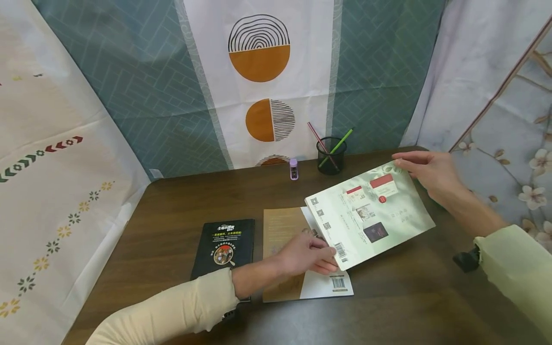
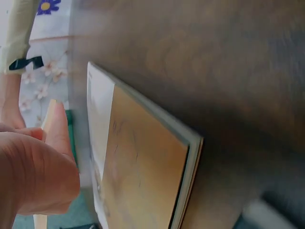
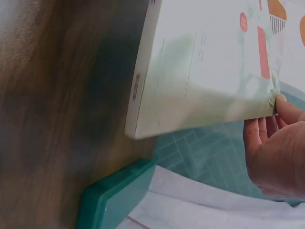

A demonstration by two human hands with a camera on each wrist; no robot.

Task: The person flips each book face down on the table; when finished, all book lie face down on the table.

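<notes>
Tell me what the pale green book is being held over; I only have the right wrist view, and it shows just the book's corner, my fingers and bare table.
Observer: The pale green book hangs tilted over a tan-and-white book lying flat on the table.
Operator: Say where the other hand is.
Observer: The left hand pinches the green book's near corner by the barcode; the right hand holds the far corner.
Operator: List anything else on the table.
Observer: A black book lies left of the tan one, and a purple-capped tube and a black mesh pen cup stand at the back edge.
</notes>
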